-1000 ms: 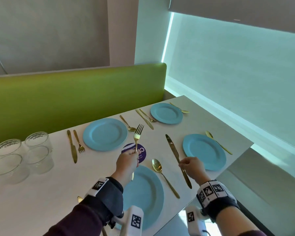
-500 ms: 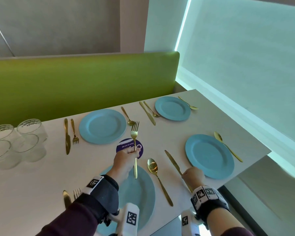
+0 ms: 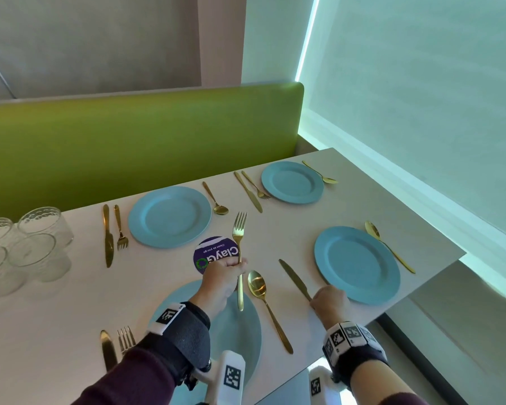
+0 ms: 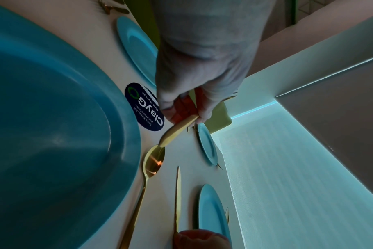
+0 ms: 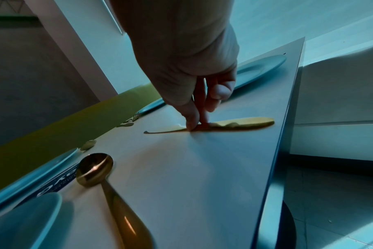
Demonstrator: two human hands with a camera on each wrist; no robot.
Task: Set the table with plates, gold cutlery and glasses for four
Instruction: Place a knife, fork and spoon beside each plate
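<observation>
We pinch the slim gold metal fork mid-handle in our left hand above the near blue plate, while our right hand fingertips pinch the flat gold knife left of the right blue plate; both seem light, stiff and slippery.

this looks like a cafeteria or casual restaurant booth. a long green padded bench back runs along a plain grey wall behind the pale tabletop, the way fixed diner seating does. stuck flat on the tabletop is a round purple sticker reading "claygo, clean as you go", the sort of notice a shared eatery puts out. a big window with a drawn roller blind glows beside it.
</observation>
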